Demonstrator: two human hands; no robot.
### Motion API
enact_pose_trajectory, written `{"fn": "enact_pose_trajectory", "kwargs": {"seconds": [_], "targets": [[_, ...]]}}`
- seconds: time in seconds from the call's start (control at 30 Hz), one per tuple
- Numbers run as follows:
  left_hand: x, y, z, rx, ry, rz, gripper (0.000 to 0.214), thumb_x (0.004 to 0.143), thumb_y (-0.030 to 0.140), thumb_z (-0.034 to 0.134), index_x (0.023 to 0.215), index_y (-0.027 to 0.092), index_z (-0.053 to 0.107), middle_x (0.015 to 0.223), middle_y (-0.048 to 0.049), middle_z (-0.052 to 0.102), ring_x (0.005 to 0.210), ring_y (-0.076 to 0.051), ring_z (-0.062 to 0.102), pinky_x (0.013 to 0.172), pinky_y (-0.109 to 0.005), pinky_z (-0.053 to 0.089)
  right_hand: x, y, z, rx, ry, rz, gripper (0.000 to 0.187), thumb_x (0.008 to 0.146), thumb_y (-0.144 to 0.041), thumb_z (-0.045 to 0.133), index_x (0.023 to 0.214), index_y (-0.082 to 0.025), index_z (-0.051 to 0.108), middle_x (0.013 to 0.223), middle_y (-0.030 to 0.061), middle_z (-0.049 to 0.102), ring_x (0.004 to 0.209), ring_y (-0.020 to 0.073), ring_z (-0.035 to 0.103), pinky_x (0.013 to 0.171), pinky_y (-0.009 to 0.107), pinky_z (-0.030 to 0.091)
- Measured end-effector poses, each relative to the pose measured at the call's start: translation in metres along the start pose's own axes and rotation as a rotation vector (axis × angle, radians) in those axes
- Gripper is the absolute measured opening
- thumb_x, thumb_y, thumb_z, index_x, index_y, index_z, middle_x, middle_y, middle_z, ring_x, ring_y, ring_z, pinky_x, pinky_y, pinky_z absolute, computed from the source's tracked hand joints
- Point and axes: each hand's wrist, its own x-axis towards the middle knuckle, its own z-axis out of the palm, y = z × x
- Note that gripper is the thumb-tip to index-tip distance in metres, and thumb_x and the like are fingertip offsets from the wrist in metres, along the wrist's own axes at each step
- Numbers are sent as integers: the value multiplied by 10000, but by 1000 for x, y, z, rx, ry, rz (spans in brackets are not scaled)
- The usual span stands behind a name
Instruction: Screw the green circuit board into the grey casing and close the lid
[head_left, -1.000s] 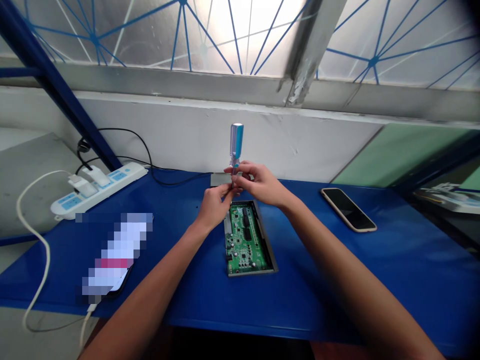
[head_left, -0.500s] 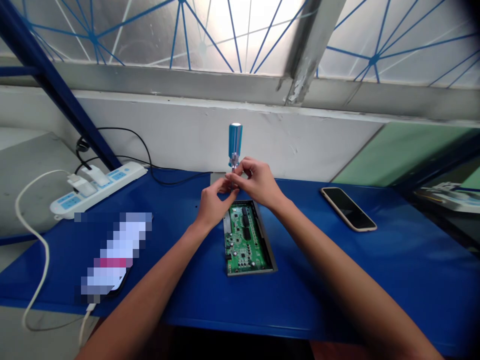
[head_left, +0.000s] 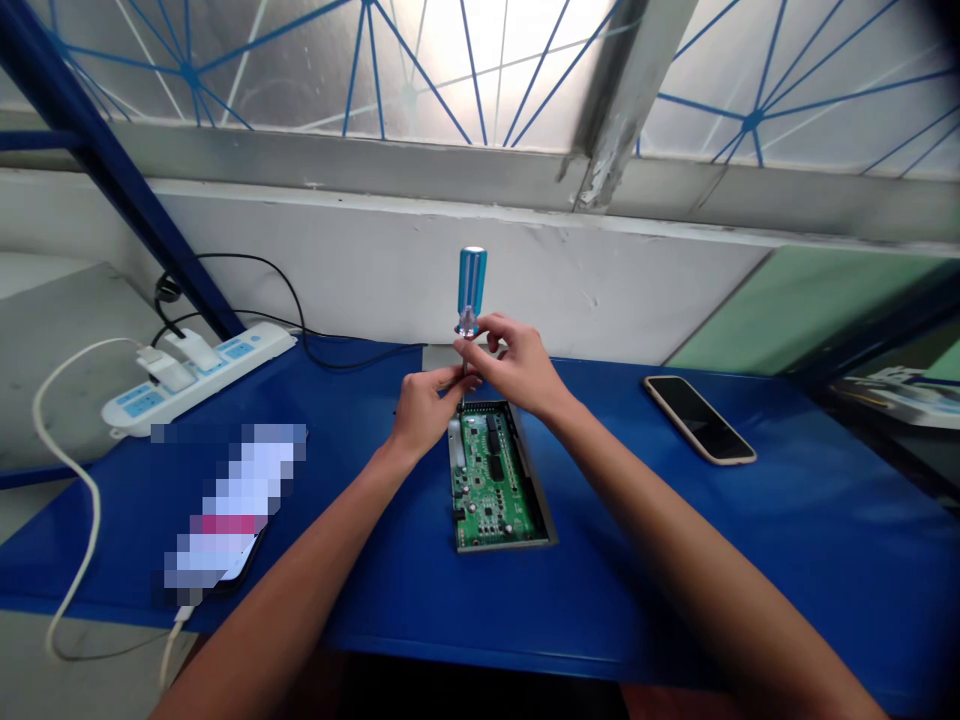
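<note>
A screwdriver with a clear blue handle stands upright over the far left corner of a green circuit board. The board lies in a shallow dark metal case. My right hand grips the screwdriver with thumb and fingertips, just below the handle at its collar. Lower down, my left hand is closed with its fingertips around the thin shaft, close to the board's corner. The tip is mostly hidden by the left fingers, and I cannot make out a screw there.
On the right lies a phone in a pale case. To the left is a second, lit phone, blurred out, with a white cable. Behind it sits a white power strip with plugs. A wall backs the blue table.
My right fingertips have moved slightly up the shaft to the collar and opened a little. The left fingers have shifted slightly, and more of the shaft shows. The screwdriver stays upright.
</note>
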Motion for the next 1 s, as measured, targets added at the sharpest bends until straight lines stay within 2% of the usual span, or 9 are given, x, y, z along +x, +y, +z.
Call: {"fn": "enact_pose_trajectory", "kwargs": {"seconds": [0.1, 0.2, 0.33, 0.47, 0.6, 0.67, 0.73, 0.83, 1.0], "targets": [[1, 1, -2, -14, -51, 17, 205, 949, 282, 643, 973, 171, 813, 941, -59, 820, 867, -245, 779, 801, -336, 600, 2, 0, -10, 117, -160, 40, 200, 906, -346, 635, 983, -181, 719, 864, 23, 641, 719, 141, 545, 704, 312, 466], [1, 0, -3, -26, -92, 36, 217, 968, 260, 611, 1037, 173, 797, 957, -66, 817, 901, -234, 776, 835, -337, 597, 1, -1, -15, 230, -246, 112, 212, 909, -380, 646, 917, -182, 724, 825, 27, 665, 721, 148, 583, 682, 312, 497], [0, 0, -2, -14, -100, 46, 230, 981, 253, 581, 1072, 179, 778, 982, -70, 814, 910, -231, 776, 859, -354, 603, -1, -3, -9, 244, -144, 160, 259, 863, -395, 707, 716, -189, 654, 728, 17, 634, 655, 141, 565, 603, 301, 485], [0, 2, -2, -17, -89, 45, 226, 978, 250, 580, 1039, 164, 781, 994, -73, 814, 883, -229, 779, 838, -341, 614, -3, -5, 1, 163, -28, 152, 284, 839, -369, 721, 669, -202, 568, 632, -10, 562, 611, 133, 523, 567, 288, 443], [0, 1, -3, -12, -71, 29, 226, 969, 284, 602, 1028, 163, 784, 969, -77, 817, 861, -236, 780, 818, -341, 619, 0, -8, -3, 223, -102, 121, 213, 845, -399, 716, 883, -202, 641, 816, 23, 622, 751, 160, 579, 589, 277, 472], [-1, -1, -3, -41, -81, 25, 238, 974, 294, 597, 1055, 161, 776, 983, -81, 815, 863, -233, 781, 822, -342, 618, 3, -9, -8, 306, -204, 112, 283, 877, -436, 681, 1045, -208, 664, 958, 45, 640, 817, 165, 592, 595, 272, 484], [-1, -2, -2, -68, -97, 20, 253, 981, 296, 588, 1092, 150, 762, 1006, -92, 810, 884, -231, 780, 846, -348, 614, 5, -9, -12, 346, -239, 109, 314, 902, -470, 652, 1069, -207, 689, 1007, 51, 638, 801, 153, 584, 593, 271, 479], [-1, -3, -2, -74, -107, 19, 255, 982, 285, 587, 1112, 142, 753, 1017, -103, 807, 902, -233, 779, 863, -360, 611, 6, -11, -10, 291, -121, 130, 283, 856, -465, 720, 939, -195, 701, 881, 24, 614, 669, 121, 531, 542, 268, 430], [-1, -2, -3, -43, -100, 29, 240, 979, 270, 585, 1089, 150, 762, 997, -88, 812, 882, -234, 782, 828, -347, 616, 3, -18, 0, 209, 67, 161, 323, 777, -414, 814, 762, -209, 565, 727, -27, 544, 555, 91, 433, 520, 264, 371]]}}
